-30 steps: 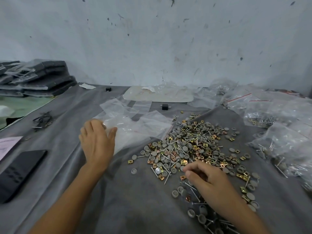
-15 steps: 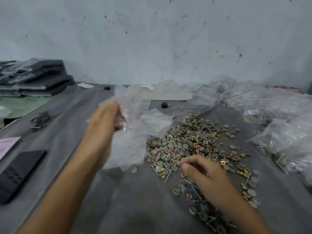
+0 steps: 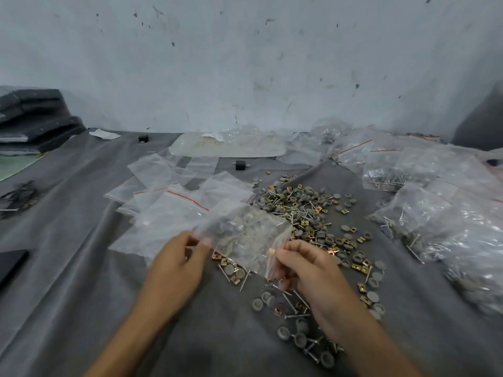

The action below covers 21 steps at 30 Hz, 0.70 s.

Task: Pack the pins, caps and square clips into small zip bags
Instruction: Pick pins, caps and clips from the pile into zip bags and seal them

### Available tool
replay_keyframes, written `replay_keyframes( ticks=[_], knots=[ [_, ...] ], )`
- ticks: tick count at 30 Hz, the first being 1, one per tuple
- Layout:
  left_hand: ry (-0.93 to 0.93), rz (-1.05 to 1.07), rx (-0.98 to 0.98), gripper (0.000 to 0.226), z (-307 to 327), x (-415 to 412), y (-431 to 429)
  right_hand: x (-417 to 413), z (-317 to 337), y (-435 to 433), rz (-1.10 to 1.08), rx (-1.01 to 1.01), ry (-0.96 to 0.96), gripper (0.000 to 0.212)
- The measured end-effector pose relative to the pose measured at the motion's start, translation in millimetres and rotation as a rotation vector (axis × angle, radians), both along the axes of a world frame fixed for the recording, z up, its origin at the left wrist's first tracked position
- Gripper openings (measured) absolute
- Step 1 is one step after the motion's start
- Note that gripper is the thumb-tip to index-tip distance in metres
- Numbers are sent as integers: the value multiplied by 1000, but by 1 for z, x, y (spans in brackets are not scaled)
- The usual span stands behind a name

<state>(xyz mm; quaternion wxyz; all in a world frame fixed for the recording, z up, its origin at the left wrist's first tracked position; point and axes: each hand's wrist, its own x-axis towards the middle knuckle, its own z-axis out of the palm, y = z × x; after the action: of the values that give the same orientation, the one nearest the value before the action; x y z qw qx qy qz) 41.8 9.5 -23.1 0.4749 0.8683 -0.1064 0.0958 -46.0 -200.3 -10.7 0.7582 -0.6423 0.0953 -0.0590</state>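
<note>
A small clear zip bag [image 3: 245,235] is held up over the near edge of the parts pile, stretched between both hands. My left hand [image 3: 177,265] pinches its left corner. My right hand [image 3: 307,268] pinches its lower right edge near the red zip line. The pile of grey caps, metal pins and brass square clips [image 3: 307,213] spreads across the grey cloth behind and to the right of the bag. More caps and pins [image 3: 296,330] lie near my right wrist. Whether the held bag has anything inside, I cannot tell.
Several empty zip bags [image 3: 166,205] lie flat to the left of the pile. Filled bags [image 3: 441,213] are heaped at the right. A black flat object [image 3: 11,262] sits at the left edge, dark stacked packs [image 3: 35,118] at the back left, and a clear tray [image 3: 228,145] by the wall.
My left hand lifted one bag off the flat stack and brought it right, over the pile. My right hand left the parts and took hold of the bag's other edge.
</note>
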Motion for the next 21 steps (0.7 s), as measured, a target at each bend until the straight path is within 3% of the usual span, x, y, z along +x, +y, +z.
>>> replay_keyframes(
  ticks=[2, 4, 6, 9, 10, 12, 15, 16, 19, 21],
  knots=[
    [-87, 82, -109, 8, 7, -8, -3, 0, -3, 3, 1, -31, -8, 13],
    [-237, 92, -107, 17, 13, -22, -9, 0, -3, 5, -6, -36, -9, 11],
    [-376, -49, 40, 26, 13, -38, -16, 1, -4, 6, -27, -47, -2, 9],
    [-429, -248, 259, 51, 2, -55, -30, -2, -6, 10, -21, -47, -11, 15],
    [-425, -225, 230, 61, -1, -55, -33, -2, -7, 12, -25, -58, -10, 16],
    [-390, -77, -9, 68, 0, -51, -36, -3, -8, 12, -75, -112, 2, 14],
    [-381, 43, -423, 57, 7, -40, -30, 0, -12, 9, -177, -198, 12, 15],
    [-403, 59, -442, 53, 6, -38, -25, 1, -13, 8, -210, -232, 12, 16],
    [-515, -45, -90, 43, 8, -45, -19, 1, -14, 9, -235, -291, -51, 17],
    [-491, -199, 146, 52, 5, -49, -23, 1, -14, 13, -198, -267, -81, 16]
  ],
)
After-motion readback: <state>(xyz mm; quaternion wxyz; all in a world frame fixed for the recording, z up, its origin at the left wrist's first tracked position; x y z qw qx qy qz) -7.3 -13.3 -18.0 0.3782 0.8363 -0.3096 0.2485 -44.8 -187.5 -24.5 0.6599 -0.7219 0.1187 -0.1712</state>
